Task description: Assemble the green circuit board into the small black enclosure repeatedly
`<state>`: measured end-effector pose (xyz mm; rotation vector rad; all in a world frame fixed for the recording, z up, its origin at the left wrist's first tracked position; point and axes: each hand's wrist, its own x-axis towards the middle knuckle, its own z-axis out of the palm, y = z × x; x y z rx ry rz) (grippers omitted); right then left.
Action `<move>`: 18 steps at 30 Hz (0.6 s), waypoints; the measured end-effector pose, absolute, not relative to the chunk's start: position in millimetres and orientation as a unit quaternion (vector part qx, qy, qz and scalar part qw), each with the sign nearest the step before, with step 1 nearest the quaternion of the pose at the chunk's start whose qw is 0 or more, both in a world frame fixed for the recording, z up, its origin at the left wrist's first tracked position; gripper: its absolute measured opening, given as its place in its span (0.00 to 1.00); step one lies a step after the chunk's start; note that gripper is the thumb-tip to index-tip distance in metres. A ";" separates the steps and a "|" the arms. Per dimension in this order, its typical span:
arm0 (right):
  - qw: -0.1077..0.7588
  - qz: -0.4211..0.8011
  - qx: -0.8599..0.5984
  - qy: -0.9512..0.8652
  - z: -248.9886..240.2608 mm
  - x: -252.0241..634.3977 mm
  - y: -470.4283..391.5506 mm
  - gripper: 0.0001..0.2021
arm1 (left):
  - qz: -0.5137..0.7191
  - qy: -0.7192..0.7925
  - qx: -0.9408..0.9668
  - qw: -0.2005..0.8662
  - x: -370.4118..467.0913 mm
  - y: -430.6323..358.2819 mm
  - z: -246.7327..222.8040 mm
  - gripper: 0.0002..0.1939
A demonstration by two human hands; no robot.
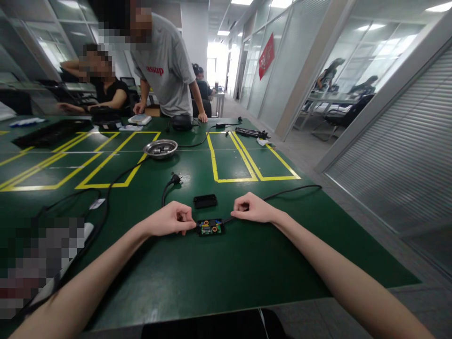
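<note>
In front of me on the green table lies an opened black power adapter [211, 228], its circuit board with two copper coils showing. My left hand [174, 219] pinches the black cable at the adapter's left end; the fingers hide most of that spot. On the other side, my right hand [252, 207] is closed around the cable [229, 219] that leaves the adapter's right end. Just behind the adapter rests its black cover [205, 201], hollow side up. A black plug [175, 179] on a cord stands behind my left hand.
A metal bowl [160, 149] with small metal parts sits farther back. Yellow tape [236, 180] marks rectangles on the green table [226, 278]. Black cords [108, 197] run along the left. A person in a grey shirt [165, 66] leans on the far edge; another sits behind.
</note>
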<state>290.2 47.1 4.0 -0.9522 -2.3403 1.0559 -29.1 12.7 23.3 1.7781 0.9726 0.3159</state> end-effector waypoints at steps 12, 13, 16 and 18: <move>0.200 0.298 -0.264 -0.896 5.9 271.3 24.4 0.14 | 0.159 0.386 0.864 0.282 -26.2 4.8 26.3 0.10; 0.203 0.280 -0.268 -0.899 5.1 271.1 24.4 0.13 | 0.160 0.389 0.866 0.270 -25.7 4.3 24.9 0.10; 0.240 0.205 -0.314 -0.895 0.1 268.8 26.2 0.10 | 0.187 0.407 0.865 0.227 -25.2 6.7 17.3 0.09; 0.267 0.164 -0.336 -0.888 -3.4 267.6 28.4 0.09 | 0.224 0.421 0.856 0.198 -25.5 10.2 11.5 0.09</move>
